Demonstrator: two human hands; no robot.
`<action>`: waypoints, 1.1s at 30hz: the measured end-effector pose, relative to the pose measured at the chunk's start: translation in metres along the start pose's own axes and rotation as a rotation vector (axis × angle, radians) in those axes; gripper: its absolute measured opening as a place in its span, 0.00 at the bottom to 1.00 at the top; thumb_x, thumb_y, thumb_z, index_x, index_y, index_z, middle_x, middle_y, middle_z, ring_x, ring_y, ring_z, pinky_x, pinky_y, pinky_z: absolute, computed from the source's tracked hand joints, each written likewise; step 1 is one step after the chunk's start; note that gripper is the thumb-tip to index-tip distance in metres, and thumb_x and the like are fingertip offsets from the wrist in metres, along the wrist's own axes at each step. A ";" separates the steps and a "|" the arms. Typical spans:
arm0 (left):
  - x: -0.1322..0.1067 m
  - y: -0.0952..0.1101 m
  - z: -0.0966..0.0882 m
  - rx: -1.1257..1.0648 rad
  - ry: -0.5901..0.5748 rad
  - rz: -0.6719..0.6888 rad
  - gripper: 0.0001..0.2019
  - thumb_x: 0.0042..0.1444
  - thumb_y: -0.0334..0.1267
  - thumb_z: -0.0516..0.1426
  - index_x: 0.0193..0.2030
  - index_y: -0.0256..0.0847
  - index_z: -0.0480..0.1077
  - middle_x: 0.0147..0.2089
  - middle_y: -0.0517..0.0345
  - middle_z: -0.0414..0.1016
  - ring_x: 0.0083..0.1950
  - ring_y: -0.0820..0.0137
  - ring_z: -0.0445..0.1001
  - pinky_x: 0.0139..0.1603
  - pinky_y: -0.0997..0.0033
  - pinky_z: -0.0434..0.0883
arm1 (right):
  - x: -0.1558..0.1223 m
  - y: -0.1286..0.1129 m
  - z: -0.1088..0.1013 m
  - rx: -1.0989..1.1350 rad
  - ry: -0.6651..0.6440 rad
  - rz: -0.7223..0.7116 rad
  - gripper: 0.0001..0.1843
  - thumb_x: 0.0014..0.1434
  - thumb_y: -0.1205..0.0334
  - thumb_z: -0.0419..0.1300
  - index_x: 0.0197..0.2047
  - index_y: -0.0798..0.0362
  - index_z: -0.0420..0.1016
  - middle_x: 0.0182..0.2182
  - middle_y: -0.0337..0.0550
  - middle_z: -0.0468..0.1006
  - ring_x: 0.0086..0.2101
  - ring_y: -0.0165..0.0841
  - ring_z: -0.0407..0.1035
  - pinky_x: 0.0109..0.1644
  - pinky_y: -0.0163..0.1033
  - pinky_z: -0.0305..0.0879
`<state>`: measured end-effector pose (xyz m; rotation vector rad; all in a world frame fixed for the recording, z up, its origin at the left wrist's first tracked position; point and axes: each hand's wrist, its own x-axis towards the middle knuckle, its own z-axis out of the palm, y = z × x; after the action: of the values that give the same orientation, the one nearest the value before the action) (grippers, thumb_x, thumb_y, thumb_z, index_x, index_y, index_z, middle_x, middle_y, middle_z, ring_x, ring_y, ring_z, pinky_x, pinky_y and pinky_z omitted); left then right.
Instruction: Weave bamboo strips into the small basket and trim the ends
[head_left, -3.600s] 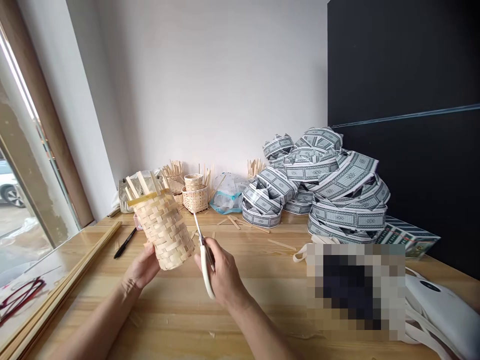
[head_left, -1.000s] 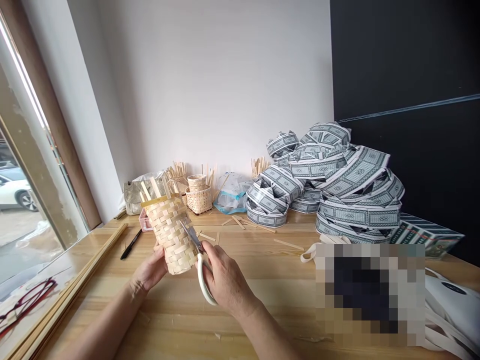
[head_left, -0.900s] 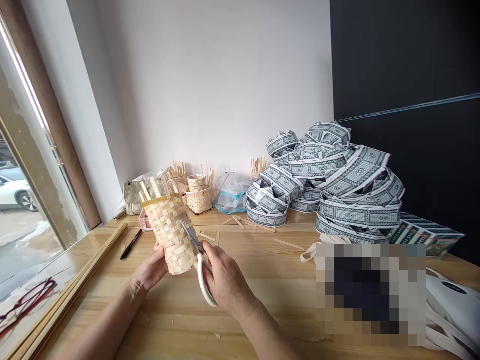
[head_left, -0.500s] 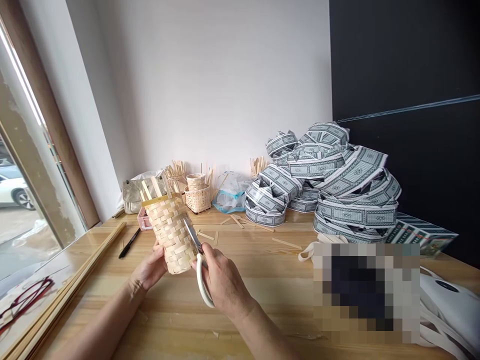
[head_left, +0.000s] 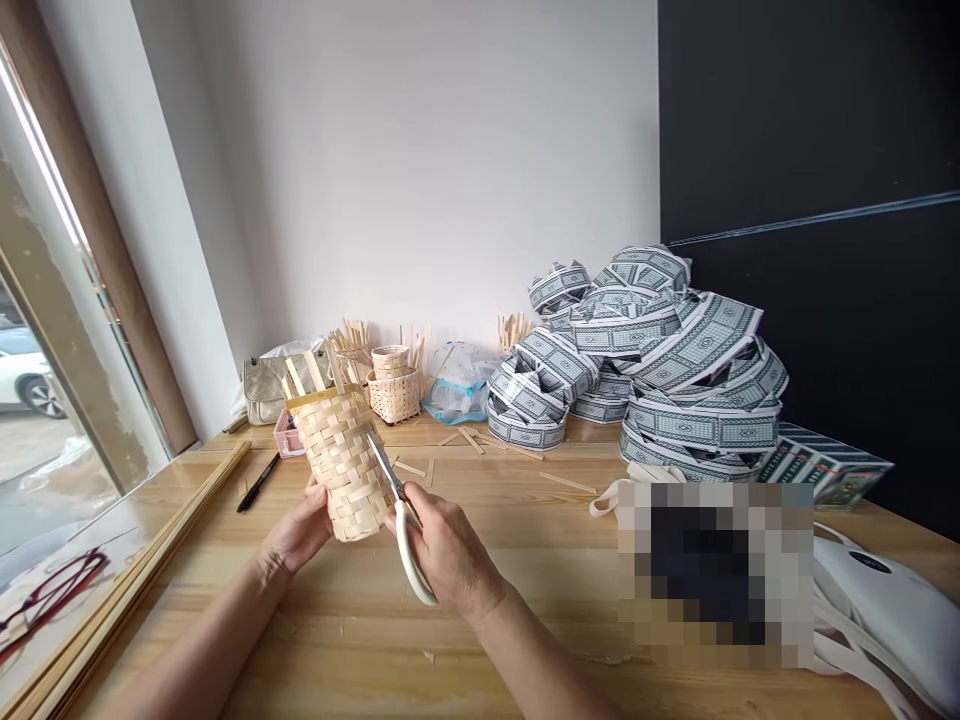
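Observation:
A tall woven basket (head_left: 346, 465) of pale flat strips leans to the left above the table. Several upright strip ends stick out past a yellowish band (head_left: 324, 395) at its top. My left hand (head_left: 301, 525) grips the basket low on its left side; some of the fingers are behind it. In my right hand (head_left: 451, 550) is a pair of scissors (head_left: 414, 570) with white handles. The blades point up and to the left, lying along the basket's right side. Whether their tips touch the weave I cannot tell.
Long strips (head_left: 161, 545) lie along the table's left edge, near a black pen (head_left: 259, 482) and red-framed glasses (head_left: 56, 600). Small baskets (head_left: 395, 395) and a plastic bag (head_left: 457, 385) stand at the back. Patterned bands (head_left: 701, 425) are piled at right. Short offcuts (head_left: 471, 440) are scattered about.
The view has shifted slightly. Both hands keep their hold, and the basket with the scissors beside it stays in almost the same pose.

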<state>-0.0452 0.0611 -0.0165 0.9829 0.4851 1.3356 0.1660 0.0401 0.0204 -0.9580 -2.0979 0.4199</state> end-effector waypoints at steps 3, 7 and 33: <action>0.001 0.003 0.003 -0.013 0.002 0.063 0.24 0.48 0.42 0.59 0.53 0.46 0.61 0.49 0.58 0.70 0.50 0.63 0.66 0.51 0.62 0.63 | 0.001 0.000 0.000 0.000 -0.009 0.015 0.06 0.56 0.61 0.49 0.30 0.52 0.61 0.22 0.39 0.69 0.22 0.29 0.63 0.26 0.31 0.55; 0.000 0.004 -0.002 -0.010 -0.001 0.091 0.23 0.48 0.43 0.58 0.52 0.46 0.63 0.51 0.57 0.69 0.53 0.60 0.64 0.55 0.60 0.59 | 0.005 0.006 0.000 -0.034 0.068 0.055 0.08 0.55 0.60 0.51 0.38 0.53 0.64 0.28 0.42 0.72 0.27 0.32 0.66 0.29 0.33 0.58; -0.002 -0.001 0.007 0.008 -0.139 0.004 0.18 0.45 0.37 0.61 0.46 0.41 0.69 0.47 0.54 0.73 0.49 0.63 0.69 0.51 0.65 0.64 | 0.002 0.008 -0.002 -0.255 0.319 -0.061 0.16 0.52 0.61 0.53 0.46 0.53 0.62 0.32 0.45 0.71 0.32 0.36 0.66 0.31 0.36 0.61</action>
<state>-0.0392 0.0574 -0.0143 1.0757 0.3832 1.2603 0.1705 0.0466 0.0182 -1.0272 -1.9088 -0.0343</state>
